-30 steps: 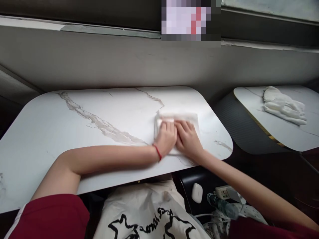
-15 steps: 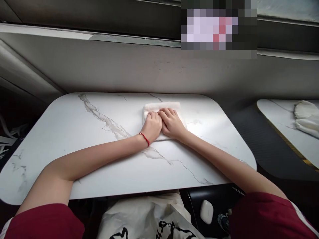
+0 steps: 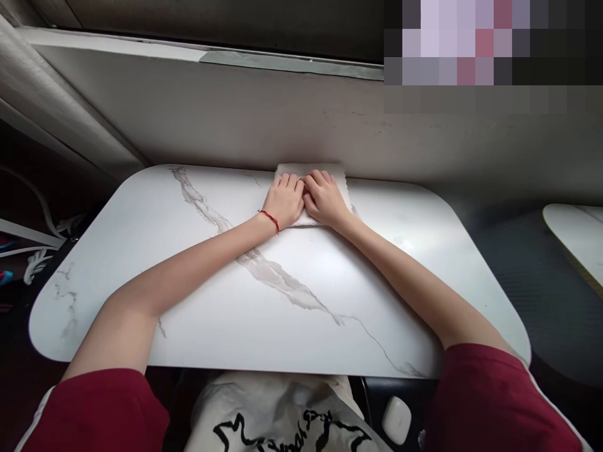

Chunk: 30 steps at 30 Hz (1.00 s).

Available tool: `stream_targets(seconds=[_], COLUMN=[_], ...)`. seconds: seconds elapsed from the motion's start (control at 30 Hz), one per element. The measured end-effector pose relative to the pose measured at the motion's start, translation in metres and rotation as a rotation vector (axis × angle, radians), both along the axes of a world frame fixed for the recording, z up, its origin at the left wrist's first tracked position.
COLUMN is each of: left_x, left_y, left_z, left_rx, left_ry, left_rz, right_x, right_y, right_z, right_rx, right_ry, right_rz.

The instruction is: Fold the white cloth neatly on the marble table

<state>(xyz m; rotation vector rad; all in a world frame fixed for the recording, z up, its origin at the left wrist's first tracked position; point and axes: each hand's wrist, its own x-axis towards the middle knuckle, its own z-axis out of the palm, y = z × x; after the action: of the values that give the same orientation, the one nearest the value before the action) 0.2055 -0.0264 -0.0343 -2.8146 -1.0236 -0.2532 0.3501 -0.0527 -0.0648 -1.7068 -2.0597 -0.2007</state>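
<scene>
A folded white cloth (image 3: pixel 313 221) lies at the far edge of the white marbled table (image 3: pixel 282 339). Its back edge reaches the grey wall. My left hand (image 3: pixel 286 199), with a red cord bracelet (image 3: pixel 270 219) at the wrist, presses down on the cloth with bent fingers. Right beside it, my right hand (image 3: pixel 325 198) also grips the cloth, its fingers curled and close together. The two hands touch or nearly touch at the thumbs. Part of the cloth is hidden beneath them.
A grey wall (image 3: pixel 226 119) rises behind the table. A second white tabletop (image 3: pixel 579 232) stands at the right. Below the front edge are a pale fabric with black markings (image 3: pixel 282 420) and a small white case (image 3: pixel 396 420). White cables (image 3: pixel 40 245) hang at the left.
Both hands have pushed the cloth away from me, from the table's middle-back to its far edge against the wall. The view has also shifted, leaving the cloth on the right table out of frame.
</scene>
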Motion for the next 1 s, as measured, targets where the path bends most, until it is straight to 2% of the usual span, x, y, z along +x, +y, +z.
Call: stream_targets(seconds=[0.17, 0.27, 0.33, 0.43, 0.53, 0.63, 0.7, 0.77, 0.83, 0.93, 1.0], left_x=[-0.002, -0.016, -0.03, -0.057, -0.085, -0.109, -0.119, -0.121, -0.117, -0.105, -0.1], left_y=[0.001, -0.004, -0.016, -0.052, -0.105, -0.158, -0.181, -0.191, -0.186, -0.159, -0.133], left_z=[0.002, 0.003, 0.004, 0.006, 0.009, 0.01, 0.01, 0.012, 0.016, 0.026, 0.032], left_rx=[0.007, 0.025, 0.031, 0.036, 0.065, 0.17, 0.242, 0.225, 0.115, -0.062, -0.102], left_ry=[0.015, 0.001, -0.004, 0.03, 0.081, 0.161, 0.224, 0.276, 0.309, 0.38, 0.435], left_rz=[-0.047, -0.111, -0.162, -0.246, -0.275, -0.272, -0.268, -0.23, -0.134, 0.122, 0.299], right_x=[-0.011, -0.023, -0.034, -0.053, -0.07, -0.083, -0.089, -0.095, -0.099, -0.101, -0.1], right_y=[-0.01, -0.023, -0.037, -0.068, -0.103, -0.134, -0.146, -0.15, -0.146, -0.127, -0.108], right_z=[0.011, 0.031, 0.049, 0.079, 0.104, 0.117, 0.118, 0.117, 0.116, 0.108, 0.094], right_rx=[-0.057, -0.162, -0.261, -0.435, -0.62, -0.757, -0.752, -0.709, -0.697, -0.676, -0.594], right_ry=[-0.066, -0.128, -0.176, -0.256, -0.309, -0.303, -0.32, -0.35, -0.351, -0.229, -0.13], right_rz=[-0.062, -0.09, -0.054, 0.026, 0.184, 0.404, 0.504, 0.526, 0.499, 0.506, 0.566])
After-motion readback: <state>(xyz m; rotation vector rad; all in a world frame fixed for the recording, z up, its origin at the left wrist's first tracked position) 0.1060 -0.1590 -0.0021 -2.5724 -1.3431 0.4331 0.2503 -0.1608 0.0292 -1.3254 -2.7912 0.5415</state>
